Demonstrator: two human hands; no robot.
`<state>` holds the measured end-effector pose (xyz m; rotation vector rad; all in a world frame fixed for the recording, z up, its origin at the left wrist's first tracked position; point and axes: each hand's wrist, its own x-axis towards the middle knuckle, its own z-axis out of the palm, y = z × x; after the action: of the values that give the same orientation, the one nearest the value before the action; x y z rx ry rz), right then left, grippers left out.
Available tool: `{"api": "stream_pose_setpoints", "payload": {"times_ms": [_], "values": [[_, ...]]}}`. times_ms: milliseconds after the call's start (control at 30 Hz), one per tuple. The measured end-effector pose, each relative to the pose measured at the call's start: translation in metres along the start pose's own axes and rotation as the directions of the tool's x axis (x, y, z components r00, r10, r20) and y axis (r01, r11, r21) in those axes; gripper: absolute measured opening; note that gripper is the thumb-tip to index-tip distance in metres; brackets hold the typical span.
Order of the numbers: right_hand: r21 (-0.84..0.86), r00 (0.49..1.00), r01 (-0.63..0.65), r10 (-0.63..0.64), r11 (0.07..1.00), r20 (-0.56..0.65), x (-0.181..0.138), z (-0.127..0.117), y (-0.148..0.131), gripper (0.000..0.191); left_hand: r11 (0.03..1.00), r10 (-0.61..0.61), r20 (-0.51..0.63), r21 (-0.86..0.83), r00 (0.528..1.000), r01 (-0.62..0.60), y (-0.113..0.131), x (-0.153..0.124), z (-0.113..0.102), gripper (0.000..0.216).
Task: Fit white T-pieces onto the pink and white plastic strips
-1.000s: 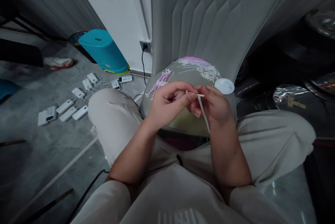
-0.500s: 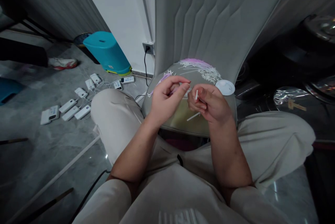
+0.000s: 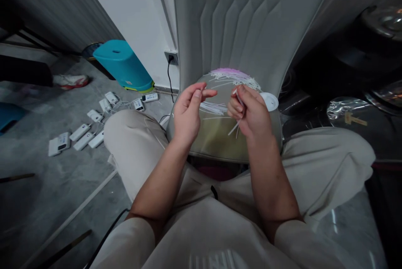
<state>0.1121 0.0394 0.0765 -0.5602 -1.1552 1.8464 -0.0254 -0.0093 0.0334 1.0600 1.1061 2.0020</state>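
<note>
My left hand (image 3: 188, 112) is raised over the left side of the chair seat (image 3: 220, 135). Its thumb is bent in against the fingers, one fingertip points right, and a tiny pale spot shows there that I cannot make out. My right hand (image 3: 249, 107), closed, pinches a thin white strip (image 3: 240, 98) between thumb and forefinger. Narrow pale ends stick out below that hand. Between the hands, a loose bundle of white strips (image 3: 213, 107) lies on the seat. Behind it is a curved pile of purple and white strips (image 3: 234, 74).
A round white lid-like disc (image 3: 269, 101) rests at the seat's right edge. On the floor to the left are several white power-bank-like devices (image 3: 84, 135) with cables, and a teal bin (image 3: 121, 65). A black plug (image 3: 170, 58) sits in the wall socket. Dark shiny objects crowd the right.
My hands have drawn apart, the left moving left, uncovering the strip bundle on the seat. The right hand has turned, and its strip now slants. The view has shifted slightly.
</note>
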Motion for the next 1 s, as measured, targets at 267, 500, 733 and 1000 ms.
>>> {"api": "stream_pose_setpoints", "payload": {"times_ms": [267,500,733,1000], "values": [[0.008,0.998,-0.066,0.067,0.998,-0.022,0.004,0.006,0.022,0.039,0.987,0.044,-0.188,-0.141,0.981,-0.071,0.01,-0.003,0.006,0.039],[0.001,0.998,-0.027,0.027,1.0,-0.056,0.001,0.016,0.023,0.04,0.991,0.035,-0.147,-0.12,0.989,-0.053,0.013,-0.006,0.01,0.046],[-0.025,0.99,0.037,-0.04,0.999,-0.134,-0.006,0.021,0.013,0.032,0.992,0.117,-0.08,-0.039,0.99,-0.121,0.006,-0.009,0.009,0.038],[-0.021,0.991,0.045,-0.047,0.999,-0.123,-0.011,0.027,0.01,0.031,0.984,0.178,-0.114,0.041,0.977,-0.175,0.008,-0.016,0.011,0.025]]}}
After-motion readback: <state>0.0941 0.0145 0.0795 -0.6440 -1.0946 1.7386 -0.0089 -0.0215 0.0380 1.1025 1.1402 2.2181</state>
